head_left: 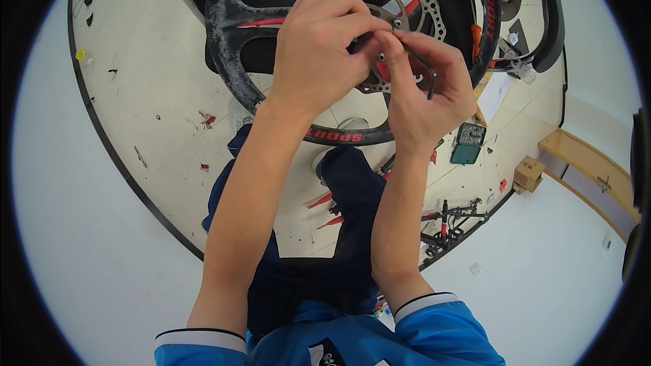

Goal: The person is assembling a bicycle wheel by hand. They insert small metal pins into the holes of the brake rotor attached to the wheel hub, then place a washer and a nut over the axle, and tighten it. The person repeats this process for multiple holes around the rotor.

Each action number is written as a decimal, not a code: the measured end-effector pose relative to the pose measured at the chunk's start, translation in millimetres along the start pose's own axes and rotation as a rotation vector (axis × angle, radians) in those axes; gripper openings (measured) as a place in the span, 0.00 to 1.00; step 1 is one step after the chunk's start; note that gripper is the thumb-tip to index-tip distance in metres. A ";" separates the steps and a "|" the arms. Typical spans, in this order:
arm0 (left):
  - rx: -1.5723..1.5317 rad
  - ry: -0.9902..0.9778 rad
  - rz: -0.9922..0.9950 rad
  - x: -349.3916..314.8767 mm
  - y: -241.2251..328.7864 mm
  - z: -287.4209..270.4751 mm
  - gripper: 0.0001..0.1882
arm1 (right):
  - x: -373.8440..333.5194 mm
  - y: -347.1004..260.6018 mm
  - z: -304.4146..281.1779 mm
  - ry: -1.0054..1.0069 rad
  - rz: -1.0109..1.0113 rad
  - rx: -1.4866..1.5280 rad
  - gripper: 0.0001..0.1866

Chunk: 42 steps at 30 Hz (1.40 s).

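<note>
Wheel (261,23): big black one, right under the left hand (319,44) and right hand (427,112), poking out left and right
Brake disc (434,10): holey metal ring, mostly on the far side of the hands, partly hidden
Left hand: bent, tips bunched, can't tell if it's gripping anything; left forearm (247,196) leans right
Right hand: half-curled, gripping the hex key (432,85); right forearm (400,210) nearly straight
Hex key: dark, bent end pointing near

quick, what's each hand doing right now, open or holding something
Left hand: fingertips curled in at the brake disc; whether they grip anything cannot be told.
Right hand: closed, holding the hex key.
</note>
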<state>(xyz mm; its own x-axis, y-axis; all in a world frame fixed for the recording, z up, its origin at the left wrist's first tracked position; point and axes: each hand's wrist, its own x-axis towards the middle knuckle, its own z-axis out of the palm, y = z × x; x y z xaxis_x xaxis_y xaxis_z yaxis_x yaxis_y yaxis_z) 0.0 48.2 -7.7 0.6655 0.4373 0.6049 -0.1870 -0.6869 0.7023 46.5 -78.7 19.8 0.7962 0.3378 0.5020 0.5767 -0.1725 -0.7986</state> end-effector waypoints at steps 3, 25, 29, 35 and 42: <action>-0.013 -0.050 0.002 0.5 0.6 -0.3 0.10 | 0.0 -2.7 2.9 0.007 0.084 0.121 0.11; -0.071 -0.161 0.033 4.6 1.0 -6.3 0.12 | 3.2 -15.5 -5.2 -0.011 0.181 0.166 0.11; -0.065 -0.148 0.049 5.2 2.2 -8.0 0.13 | 0.9 -4.6 -5.5 -0.007 0.088 0.128 0.09; -0.207 -0.023 -0.005 3.3 2.7 -1.8 0.13 | -1.2 -1.7 -0.4 0.036 0.039 0.153 0.14; -0.189 -0.080 0.044 3.5 3.1 -1.3 0.11 | 4.2 -12.1 -2.5 0.008 0.142 0.200 0.16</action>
<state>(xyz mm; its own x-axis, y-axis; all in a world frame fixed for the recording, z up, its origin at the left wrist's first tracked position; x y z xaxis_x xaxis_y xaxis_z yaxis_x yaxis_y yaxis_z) 0.8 48.4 -2.9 0.7077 0.3562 0.6101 -0.3443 -0.5802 0.7382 43.3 -77.6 32.4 0.8687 0.3154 0.3819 0.4117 -0.0311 -0.9108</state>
